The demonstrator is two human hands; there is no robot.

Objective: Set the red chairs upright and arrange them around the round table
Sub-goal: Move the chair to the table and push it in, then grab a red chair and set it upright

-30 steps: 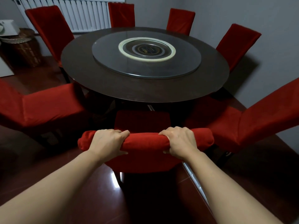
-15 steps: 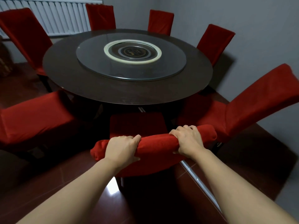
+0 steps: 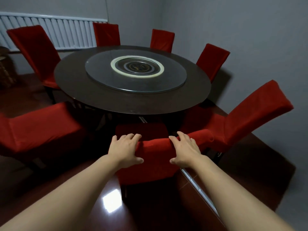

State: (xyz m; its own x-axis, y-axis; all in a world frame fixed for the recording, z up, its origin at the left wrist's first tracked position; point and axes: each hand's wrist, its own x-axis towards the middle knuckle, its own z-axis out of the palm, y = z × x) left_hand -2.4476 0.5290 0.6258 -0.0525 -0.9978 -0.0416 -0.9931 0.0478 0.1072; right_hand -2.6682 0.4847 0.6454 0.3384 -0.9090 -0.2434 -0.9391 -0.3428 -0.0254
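Observation:
Several red-covered chairs stand upright around the dark round table (image 3: 100, 100). The nearest chair (image 3: 156, 147) faces the table, its seat tucked under the rim. My left hand (image 3: 125, 149) and my right hand (image 3: 186, 149) lie on top of its backrest, fingers stretched forward over the edge and thumbs splayed on the near side, not clenched. A red chair on the near left (image 3: 41, 127) and one on the near right (image 3: 250, 114) flank it. Further chairs stand at the far left (image 3: 36, 50) and behind the table (image 3: 162, 40).
A glass turntable (image 3: 103, 75) sits on the table's middle. A white radiator (image 3: 66, 34) lines the back wall, and a wicker basket (image 3: 5, 72) stands at the far left. The grey wall runs close behind the right-hand chairs. The floor is glossy dark red.
Both hands were clenched around the nearest chair's backrest; now the fingers have opened and lie flat on it. The chair has slid closer to the table and the view has swung left.

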